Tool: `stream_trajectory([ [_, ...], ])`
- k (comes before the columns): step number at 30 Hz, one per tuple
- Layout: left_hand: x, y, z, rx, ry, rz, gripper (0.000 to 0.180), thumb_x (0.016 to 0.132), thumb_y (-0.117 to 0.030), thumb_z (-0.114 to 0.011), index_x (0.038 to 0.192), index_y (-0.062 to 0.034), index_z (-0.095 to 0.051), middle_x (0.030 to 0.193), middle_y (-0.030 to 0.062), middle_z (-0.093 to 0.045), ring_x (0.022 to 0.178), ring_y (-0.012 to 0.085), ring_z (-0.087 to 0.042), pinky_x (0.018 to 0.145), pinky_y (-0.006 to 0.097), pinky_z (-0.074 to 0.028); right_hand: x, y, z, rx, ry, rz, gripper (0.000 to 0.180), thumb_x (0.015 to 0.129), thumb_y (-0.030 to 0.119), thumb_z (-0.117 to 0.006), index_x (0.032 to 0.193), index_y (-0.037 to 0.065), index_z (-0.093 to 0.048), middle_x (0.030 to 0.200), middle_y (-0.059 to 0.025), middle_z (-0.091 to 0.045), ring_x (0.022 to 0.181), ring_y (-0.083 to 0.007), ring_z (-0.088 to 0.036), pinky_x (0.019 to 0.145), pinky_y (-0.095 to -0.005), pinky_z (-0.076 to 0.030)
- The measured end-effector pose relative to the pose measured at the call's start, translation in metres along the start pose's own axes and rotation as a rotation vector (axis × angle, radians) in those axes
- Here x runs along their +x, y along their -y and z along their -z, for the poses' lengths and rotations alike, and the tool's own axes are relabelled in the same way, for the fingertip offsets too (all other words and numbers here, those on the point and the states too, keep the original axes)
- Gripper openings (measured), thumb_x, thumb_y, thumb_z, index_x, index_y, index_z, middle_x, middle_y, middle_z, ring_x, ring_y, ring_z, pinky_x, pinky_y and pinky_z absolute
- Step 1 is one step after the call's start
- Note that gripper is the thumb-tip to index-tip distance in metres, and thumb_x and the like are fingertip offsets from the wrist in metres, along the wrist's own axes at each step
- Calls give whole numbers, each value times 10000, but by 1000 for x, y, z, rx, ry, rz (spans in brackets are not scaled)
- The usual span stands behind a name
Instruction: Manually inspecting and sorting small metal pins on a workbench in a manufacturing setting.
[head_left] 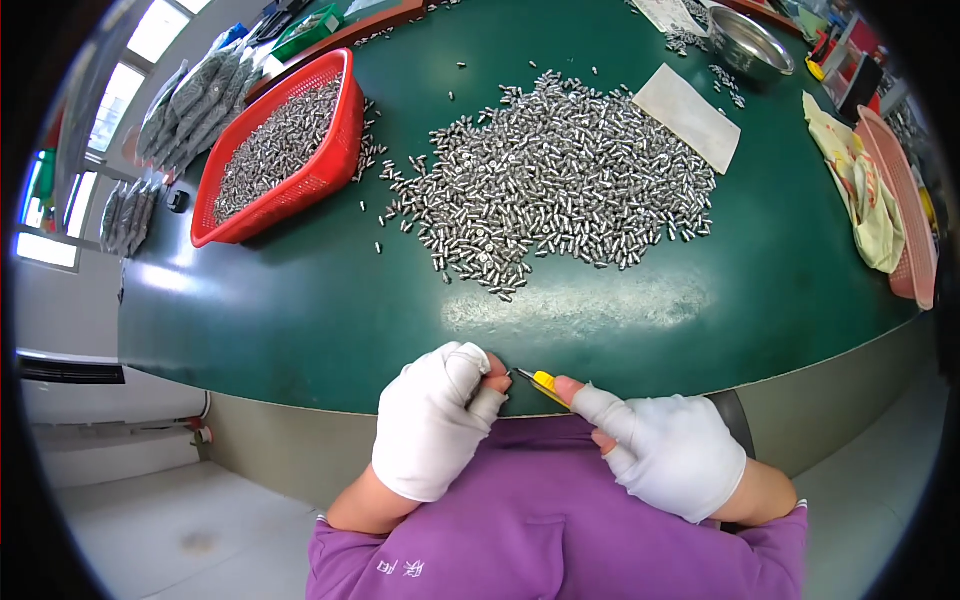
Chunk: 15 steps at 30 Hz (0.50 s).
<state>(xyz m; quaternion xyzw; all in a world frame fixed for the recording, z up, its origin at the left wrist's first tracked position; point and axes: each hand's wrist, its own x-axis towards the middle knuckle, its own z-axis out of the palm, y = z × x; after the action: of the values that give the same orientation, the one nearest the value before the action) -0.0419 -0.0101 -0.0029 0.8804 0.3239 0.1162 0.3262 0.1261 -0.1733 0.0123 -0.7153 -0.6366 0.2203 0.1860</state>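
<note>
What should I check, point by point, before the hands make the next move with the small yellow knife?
1. Right hand in its white fingerless glove grips the small yellow-handled utility knife: ok.
2. Left hand pinches a part at the blade tip: cannot tell, the part is hidden by the fingers.
3. Blade points toward the left fingertips, very close: not ok.
4. Heap of small silver metal cylinders lies on the dark green table, apart from both hands: ok.
5. Red plastic mesh basket stands upright, filled with cylinders: ok.
</note>
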Motion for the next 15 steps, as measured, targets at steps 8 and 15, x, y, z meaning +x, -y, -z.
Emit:
stream_trajectory([
  [8, -1, 11, 3, -866, -83, 186, 162, 952, -136, -634, 1016, -50, -512, 888, 47, -566, 576, 68, -439, 517, 215, -368, -12, -85, 30, -453, -733, -398, 593, 867, -45, -574, 1403, 209, -548, 957, -96, -601, 801, -268, -594, 738, -371, -492],
  [15, 13, 11, 4, -1285, 70, 201, 213, 947, -224, -649, 998, -86, -496, 929, 107, -606, 555, 59, -400, 493, 203, -308, 3, -103, 39, -653, -697, -324, 408, 785, 46, -694, 1182, 134, -663, 1133, -103, -625, 996, -312, -603, 867, -413, -494],
])
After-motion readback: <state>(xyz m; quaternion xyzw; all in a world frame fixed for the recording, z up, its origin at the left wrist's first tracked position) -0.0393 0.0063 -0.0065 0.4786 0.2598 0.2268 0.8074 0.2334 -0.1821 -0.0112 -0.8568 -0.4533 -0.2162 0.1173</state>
